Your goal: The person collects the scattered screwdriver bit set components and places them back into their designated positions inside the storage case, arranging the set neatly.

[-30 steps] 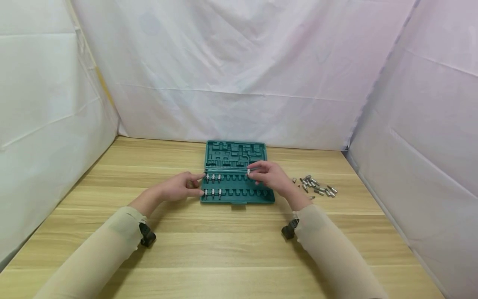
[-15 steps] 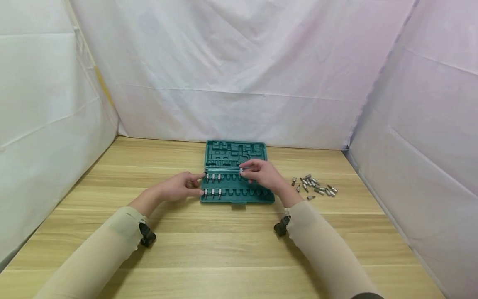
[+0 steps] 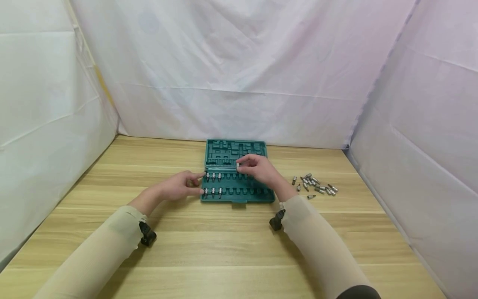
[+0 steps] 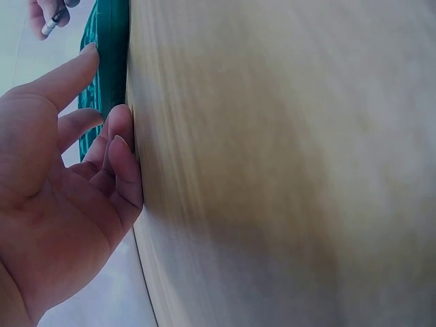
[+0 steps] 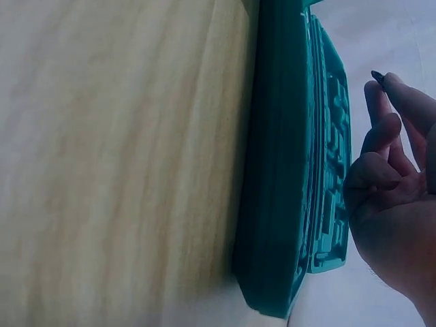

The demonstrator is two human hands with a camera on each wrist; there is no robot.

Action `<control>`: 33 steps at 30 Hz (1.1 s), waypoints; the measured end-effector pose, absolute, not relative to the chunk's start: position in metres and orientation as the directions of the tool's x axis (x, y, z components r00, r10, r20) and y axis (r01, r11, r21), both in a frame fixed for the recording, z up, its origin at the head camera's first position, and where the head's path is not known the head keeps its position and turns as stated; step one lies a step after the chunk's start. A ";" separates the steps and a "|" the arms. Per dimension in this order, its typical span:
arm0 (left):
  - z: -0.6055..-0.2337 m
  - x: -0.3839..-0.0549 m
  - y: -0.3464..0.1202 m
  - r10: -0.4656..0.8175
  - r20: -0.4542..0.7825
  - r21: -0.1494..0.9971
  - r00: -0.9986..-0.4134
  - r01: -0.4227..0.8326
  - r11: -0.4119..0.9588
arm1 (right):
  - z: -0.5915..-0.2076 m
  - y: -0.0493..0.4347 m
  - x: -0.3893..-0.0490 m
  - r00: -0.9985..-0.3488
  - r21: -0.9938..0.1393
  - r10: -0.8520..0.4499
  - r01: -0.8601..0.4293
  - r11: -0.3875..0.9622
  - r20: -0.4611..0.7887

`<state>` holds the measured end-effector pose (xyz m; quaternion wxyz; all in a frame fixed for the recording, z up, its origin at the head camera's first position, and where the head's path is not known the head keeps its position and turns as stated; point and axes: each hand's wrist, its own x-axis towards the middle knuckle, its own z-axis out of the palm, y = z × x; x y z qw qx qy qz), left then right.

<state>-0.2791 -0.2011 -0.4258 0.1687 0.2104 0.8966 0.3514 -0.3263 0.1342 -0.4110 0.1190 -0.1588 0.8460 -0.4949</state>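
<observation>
Bit case [image 3: 231,184], part filled: six bits seated, one in hand, a heap loose

Done: two rows of three seated bits [image 3: 213,192], set at the left end of the case's tray, with the lid [image 3: 220,151] laid open toward the tabletop's far edge.

Left, by appearance: the near row's remaining slots look bare, as does the visible stretch of the far row (part sits behind your right hand). Loose bits [image 3: 319,191] lie scattered on the tabletop [image 3: 224,241], between the case's right edge and the tabletop's right edge. I judge this well short of half.

Left hand [image 3: 181,187]: yours, thumb and forefinger spread against the case's left edge, the other fingers loosely bent.

Right hand [image 3: 261,169]: yours, thumb and forefinger pinching the held bit [image 3: 237,165] near the hinge.

Changed over the last second: your right hand and its bit stand further left and slightly further back; your left hand and the seated six match the earlier frame.
</observation>
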 end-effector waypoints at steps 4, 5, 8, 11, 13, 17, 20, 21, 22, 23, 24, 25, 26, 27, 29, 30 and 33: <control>-0.426 -0.279 -0.200 0.498 -0.154 0.704 -0.853 0.259 0.661 | -0.411 0.133 -0.330 -0.921 -0.871 -0.386 -0.152 0.468 -0.046; -0.425 -0.279 -0.200 0.502 -0.152 0.704 -0.852 0.263 0.660 | -0.411 0.133 -0.331 -0.922 -0.868 -0.385 -0.154 0.473 -0.047; -0.425 -0.280 -0.200 0.507 -0.149 0.704 -0.849 0.269 0.657 | -0.411 0.132 -0.334 -0.921 -0.857 -0.386 -0.164 0.488 -0.043; -0.425 -0.280 -0.200 0.505 -0.149 0.702 -0.850 0.269 0.660 | -0.411 0.130 -0.337 -0.917 -0.856 -0.397 -0.177 0.486 -0.035; -0.425 -0.280 -0.200 0.501 -0.151 0.701 -0.852 0.265 0.662 | -0.411 0.129 -0.337 -0.913 -0.854 -0.407 -0.184 0.486 -0.035; -0.424 -0.279 -0.201 0.496 -0.155 0.700 -0.854 0.260 0.665 | -0.412 0.125 -0.340 -0.903 -0.839 -0.427 -0.203 0.505 -0.039; -0.424 -0.279 -0.201 0.494 -0.159 0.702 -0.855 0.254 0.665 | -0.413 0.121 -0.343 -0.894 -0.823 -0.445 -0.223 0.522 -0.040; -0.424 -0.279 -0.201 0.495 -0.159 0.702 -0.854 0.254 0.665 | -0.412 0.119 -0.343 -0.891 -0.819 -0.452 -0.229 0.526 -0.041; -0.424 -0.279 -0.201 0.493 -0.159 0.703 -0.855 0.253 0.665 | -0.412 0.117 -0.344 -0.888 -0.814 -0.458 -0.236 0.530 -0.041; -0.424 -0.280 -0.201 0.493 -0.159 0.703 -0.855 0.252 0.665 | -0.412 0.115 -0.344 -0.885 -0.810 -0.464 -0.243 0.534 -0.040; -0.424 -0.280 -0.201 0.496 -0.157 0.703 -0.854 0.256 0.664 | -0.411 0.113 -0.344 -0.883 -0.808 -0.468 -0.246 0.535 -0.041; -0.423 -0.280 -0.202 0.498 -0.154 0.701 -0.853 0.261 0.664 | -0.411 0.111 -0.344 -0.881 -0.804 -0.472 -0.250 0.540 -0.043; -0.424 -0.280 -0.202 0.495 -0.155 0.701 -0.855 0.258 0.664 | -0.411 0.108 -0.344 -0.880 -0.801 -0.474 -0.252 0.543 -0.045; -0.423 -0.280 -0.202 0.496 -0.154 0.700 -0.855 0.260 0.665 | -0.411 0.107 -0.344 -0.879 -0.797 -0.475 -0.253 0.548 -0.048; -0.424 -0.280 -0.201 0.496 -0.157 0.700 -0.854 0.258 0.666 | -0.413 0.103 -0.345 -0.877 -0.788 -0.478 -0.255 0.560 -0.056; -0.424 -0.281 -0.202 0.500 -0.156 0.697 -0.852 0.264 0.667 | -0.415 0.102 -0.345 -0.875 -0.783 -0.480 -0.256 0.566 -0.060; -0.426 -0.281 -0.201 0.498 -0.163 0.699 -0.852 0.257 0.667 | -0.420 0.099 -0.347 -0.873 -0.767 -0.483 -0.263 0.585 -0.069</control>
